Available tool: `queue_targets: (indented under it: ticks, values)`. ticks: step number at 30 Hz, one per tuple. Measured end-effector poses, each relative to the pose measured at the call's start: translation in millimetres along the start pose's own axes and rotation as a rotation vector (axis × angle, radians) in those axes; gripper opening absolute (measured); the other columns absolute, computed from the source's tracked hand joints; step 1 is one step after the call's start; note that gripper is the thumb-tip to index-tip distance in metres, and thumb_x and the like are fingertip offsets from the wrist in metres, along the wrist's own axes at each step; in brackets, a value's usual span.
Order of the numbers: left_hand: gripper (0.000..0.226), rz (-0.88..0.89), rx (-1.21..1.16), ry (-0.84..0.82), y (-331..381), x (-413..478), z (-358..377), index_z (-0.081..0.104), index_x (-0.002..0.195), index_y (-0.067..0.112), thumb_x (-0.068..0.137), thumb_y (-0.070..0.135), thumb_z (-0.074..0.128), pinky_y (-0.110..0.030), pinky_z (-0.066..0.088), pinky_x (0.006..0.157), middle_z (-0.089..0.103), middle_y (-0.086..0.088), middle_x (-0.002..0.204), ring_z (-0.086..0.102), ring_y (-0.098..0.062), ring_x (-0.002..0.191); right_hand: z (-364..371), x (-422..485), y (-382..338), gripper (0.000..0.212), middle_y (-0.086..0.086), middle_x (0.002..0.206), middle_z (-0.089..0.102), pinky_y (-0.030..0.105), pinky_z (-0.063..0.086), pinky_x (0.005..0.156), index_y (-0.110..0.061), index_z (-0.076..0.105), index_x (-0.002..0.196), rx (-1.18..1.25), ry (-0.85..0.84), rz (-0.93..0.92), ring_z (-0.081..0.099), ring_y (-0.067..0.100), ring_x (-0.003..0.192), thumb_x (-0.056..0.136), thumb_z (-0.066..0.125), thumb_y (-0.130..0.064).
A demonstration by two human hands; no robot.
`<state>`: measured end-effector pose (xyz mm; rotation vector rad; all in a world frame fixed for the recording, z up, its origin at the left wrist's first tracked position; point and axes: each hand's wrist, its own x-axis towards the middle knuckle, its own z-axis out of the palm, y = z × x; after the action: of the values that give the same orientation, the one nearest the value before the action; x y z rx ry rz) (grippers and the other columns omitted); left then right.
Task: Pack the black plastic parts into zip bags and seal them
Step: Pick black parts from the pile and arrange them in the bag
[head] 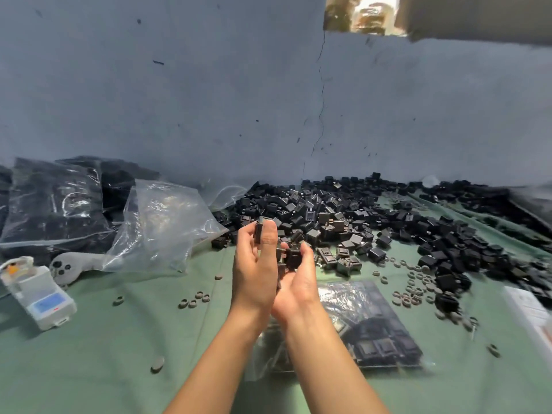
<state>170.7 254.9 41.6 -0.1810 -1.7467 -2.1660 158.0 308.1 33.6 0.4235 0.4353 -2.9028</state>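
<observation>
A big heap of black plastic parts (337,210) spreads over the green table against the wall. My left hand (257,264) pinches a stack of black parts (259,231) between thumb and fingers. Right beside it, my right hand (298,279) is cupped palm-up and holds a few black parts (291,256). Both hands hover above a filled zip bag (373,327) lying flat in front of me. An empty clear zip bag (161,222) lies to the left of the hands.
Several filled bags (56,201) are piled at the back left. A white device (41,297) and a grey controller (68,265) sit at the left. Small grey rings (415,289) are scattered on the green cloth (104,354). A white card (534,312) lies at the right edge.
</observation>
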Motion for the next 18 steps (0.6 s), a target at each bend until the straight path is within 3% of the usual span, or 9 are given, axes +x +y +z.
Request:
queue_targets:
  ticks: [2,4,6,7,8,10,12,14,18]
  values:
    - [0.048,0.048,0.014,0.038,-0.5,-4.7,7.7,0.054,0.122,0.025,0.088,0.06,0.054,-0.043,0.057,0.086,0.068,-0.005,0.111,0.071,-0.015,0.092,-2.8,-5.2,0.2,0.041,0.018,0.12,0.062,0.04,0.06,0.068,-0.02,0.051,0.113,0.041,0.013,-0.031,0.065,0.033,0.088,0.093,0.056,-0.055]
    - [0.047,0.132,0.036,0.126,2.1,-6.2,14.1,0.053,0.124,0.022,0.091,0.055,0.055,-0.015,0.053,0.077,0.065,0.0,0.114,0.065,0.003,0.089,-6.2,-9.5,-2.2,0.036,0.014,0.102,0.065,0.035,0.06,0.061,-0.019,0.052,0.105,0.06,0.045,-0.041,0.066,0.028,0.076,0.095,0.054,-0.054]
    - [0.044,0.183,0.04,0.186,5.4,-4.7,20.0,0.053,0.125,0.019,0.093,0.049,0.057,-0.008,0.049,0.076,0.062,0.006,0.115,0.06,0.005,0.098,-9.9,-13.6,-7.2,0.034,0.009,0.069,0.064,0.026,0.054,0.045,-0.018,0.055,0.09,0.082,0.093,-0.053,0.063,0.022,0.053,0.095,0.054,-0.052]
    - [0.045,0.185,0.045,0.191,8.0,-3.7,22.4,0.052,0.126,0.02,0.093,0.05,0.057,-0.012,0.05,0.082,0.062,0.008,0.114,0.059,0.002,0.102,-11.4,-15.9,-10.0,0.034,0.008,0.062,0.062,0.026,0.054,0.047,-0.018,0.056,0.086,0.109,0.104,-0.053,0.061,0.02,0.052,0.094,0.056,-0.051]
    - [0.046,0.184,0.047,0.185,10.4,-3.3,22.8,0.052,0.127,0.021,0.092,0.051,0.057,-0.017,0.051,0.084,0.062,0.009,0.113,0.059,0.001,0.102,-14.1,-17.6,-13.7,0.035,0.009,0.064,0.062,0.028,0.057,0.054,-0.016,0.057,0.086,0.156,0.109,-0.035,0.061,0.021,0.059,0.093,0.059,-0.05]
    - [0.042,0.212,0.05,0.157,11.7,-1.7,14.1,0.053,0.125,0.025,0.092,0.051,0.058,-0.011,0.049,0.076,0.063,0.011,0.108,0.06,0.007,0.093,-18.2,-22.5,-27.2,0.045,0.015,0.085,0.065,0.032,0.061,0.065,-0.007,0.061,0.098,0.262,0.106,0.019,0.063,0.025,0.07,0.085,0.071,-0.049]
    - [0.028,0.234,0.123,0.119,4.9,1.4,-9.4,0.054,0.118,0.037,0.093,0.043,0.063,-0.003,0.044,0.072,0.065,0.013,0.103,0.06,0.011,0.088,-22.8,-28.0,-47.7,0.052,0.021,0.1,0.065,0.027,0.057,0.047,-0.005,0.06,0.108,0.26,0.141,-0.026,0.066,0.026,0.067,0.081,0.076,-0.047]
    - [0.027,0.139,0.259,0.059,-10.9,0.6,-42.6,0.053,0.113,0.041,0.092,0.034,0.068,-0.003,0.043,0.068,0.063,0.015,0.102,0.06,0.013,0.089,-28.5,-34.8,-70.7,0.05,0.025,0.108,0.062,0.024,0.052,0.042,-0.009,0.059,0.112,0.201,0.15,-0.145,0.067,0.027,0.065,0.081,0.077,-0.044]
    - [0.032,-0.205,0.533,-0.054,-54.3,-19.3,-100.8,0.055,0.114,0.029,0.089,0.022,0.074,-0.032,0.049,0.079,0.064,0.006,0.102,0.065,-0.019,0.095,-53.0,-47.4,-103.7,0.036,0.03,0.117,0.058,0.025,0.056,0.048,-0.014,0.065,0.103,0.133,0.096,-0.265,0.07,0.031,0.083,0.081,0.078,-0.038]
